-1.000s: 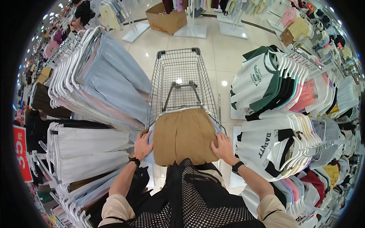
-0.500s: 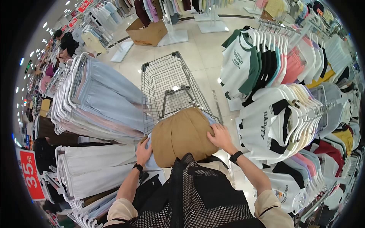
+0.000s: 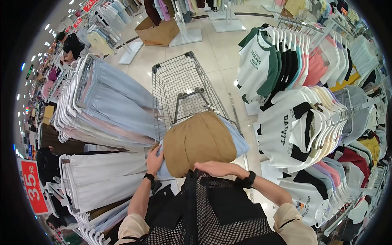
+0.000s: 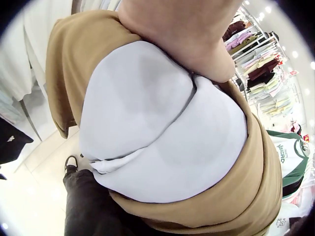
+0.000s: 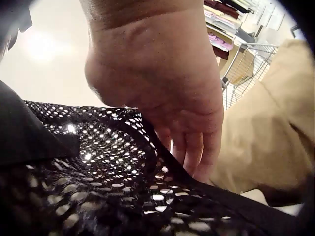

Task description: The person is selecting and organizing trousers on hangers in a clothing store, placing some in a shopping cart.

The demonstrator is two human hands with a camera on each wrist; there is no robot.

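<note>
A bulky bundle of tan cloth with light blue cloth at its side lies at the near end of a wire cart. My left hand grips the bundle's left side; in the left wrist view it lies over pale cloth framed by tan cloth. My right hand is off the bundle's side, at the edge of the black mesh garment on my front. In the right wrist view the fingers of the right hand curl behind the mesh edge, beside the tan cloth.
Racks of hanging trousers stand on the left, with a red price sign. Racks of printed tops are close on the right. A cardboard box sits on the tiled floor ahead, and a person in black is far left.
My right hand has left the bundle's right side and moved inward to the mesh garment. The light blue cloth on that side shows more. My left hand stays on the bundle; the view has turned.
</note>
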